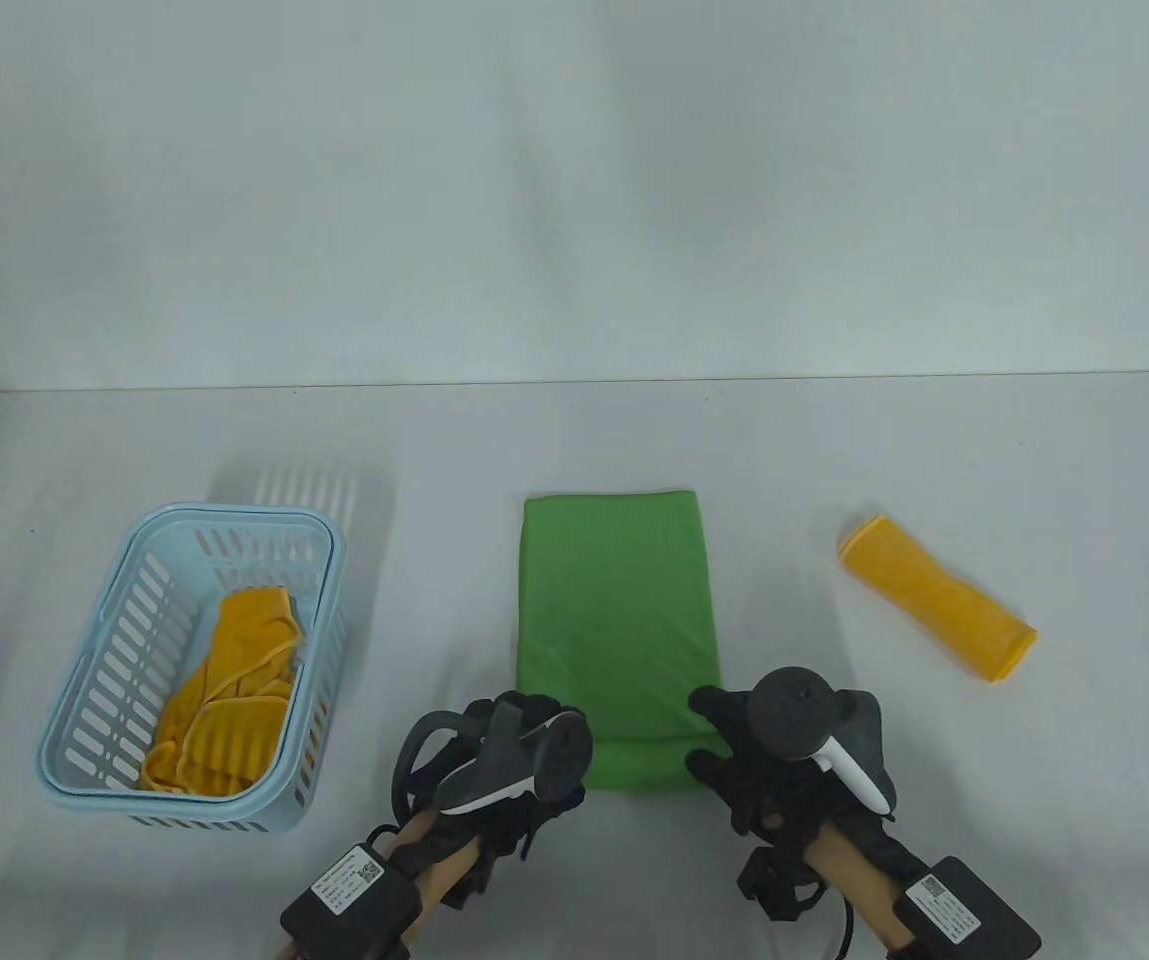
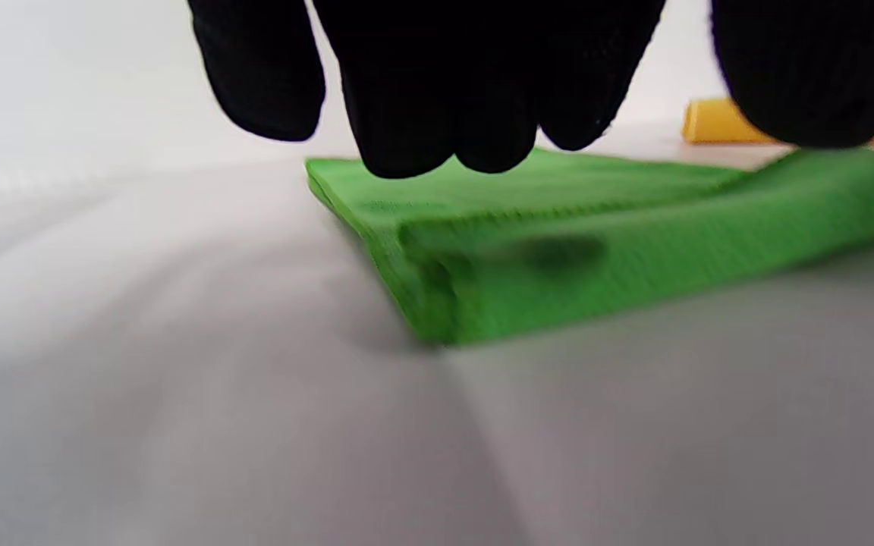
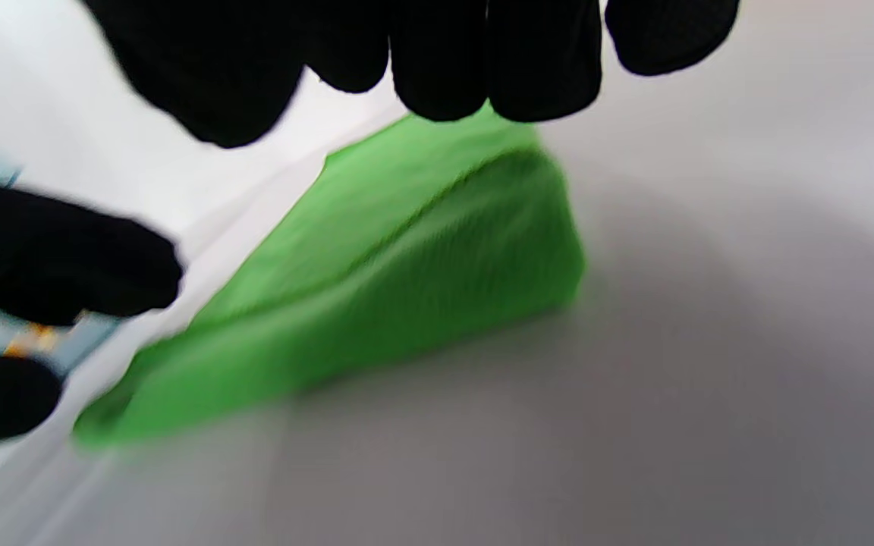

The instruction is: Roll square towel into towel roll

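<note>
Both hands [image 1: 634, 750] at green towel's [image 1: 617, 600] turned-up near edge.

A pale grey counter [image 1: 574, 460] carries everything. A green towel [image 1: 619, 620], folded into a long strip, lies flat at its middle, running from the near edge away toward the back wall; its near end is doubled over into a low fold. To the left, well apart from it, stands a light blue slotted basket [image 1: 84, 700] holding a crumpled yellow cloth [image 1: 224, 690]. To the right, also well apart, a rolled yellow towel [image 1: 939, 598] lies at a slant.
</note>
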`<state>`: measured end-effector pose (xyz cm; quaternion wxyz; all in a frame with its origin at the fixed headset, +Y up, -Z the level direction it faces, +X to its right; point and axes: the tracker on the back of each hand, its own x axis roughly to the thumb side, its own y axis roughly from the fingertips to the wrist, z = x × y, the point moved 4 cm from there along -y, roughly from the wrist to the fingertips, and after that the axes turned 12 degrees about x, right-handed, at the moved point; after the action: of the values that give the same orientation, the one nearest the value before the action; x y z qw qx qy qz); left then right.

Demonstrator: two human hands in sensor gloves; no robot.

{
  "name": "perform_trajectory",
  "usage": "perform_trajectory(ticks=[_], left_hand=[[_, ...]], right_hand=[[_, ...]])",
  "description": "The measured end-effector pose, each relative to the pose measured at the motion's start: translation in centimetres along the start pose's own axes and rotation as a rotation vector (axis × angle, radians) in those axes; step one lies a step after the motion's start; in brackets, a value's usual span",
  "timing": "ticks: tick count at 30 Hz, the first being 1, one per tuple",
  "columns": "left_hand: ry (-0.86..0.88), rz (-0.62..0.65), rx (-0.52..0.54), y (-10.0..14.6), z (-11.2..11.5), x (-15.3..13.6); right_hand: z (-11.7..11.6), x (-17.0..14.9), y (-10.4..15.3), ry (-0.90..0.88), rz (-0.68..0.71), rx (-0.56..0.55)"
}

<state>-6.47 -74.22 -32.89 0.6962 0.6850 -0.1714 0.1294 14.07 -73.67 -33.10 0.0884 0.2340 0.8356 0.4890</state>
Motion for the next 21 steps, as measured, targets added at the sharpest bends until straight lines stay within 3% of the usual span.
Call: perform_trajectory(ticks=[5, 14, 21], left_hand=[[-0.106, 0.03, -0.037, 0.1, 1.4, 0.4], [-0.085, -0.007, -0.067, 0.1, 2.4, -0.5], [-0.076, -0.033, -0.087, -0.2, 3.2, -1.0]], right_hand=[[-1.8, 0.4, -0.6, 0.197, -0.052, 0.015], [-3.5, 0.0, -1.4, 0.421, -0.119, -0.03], [-3.0, 0.3, -1.4, 0.412, -0.101, -0.118]])
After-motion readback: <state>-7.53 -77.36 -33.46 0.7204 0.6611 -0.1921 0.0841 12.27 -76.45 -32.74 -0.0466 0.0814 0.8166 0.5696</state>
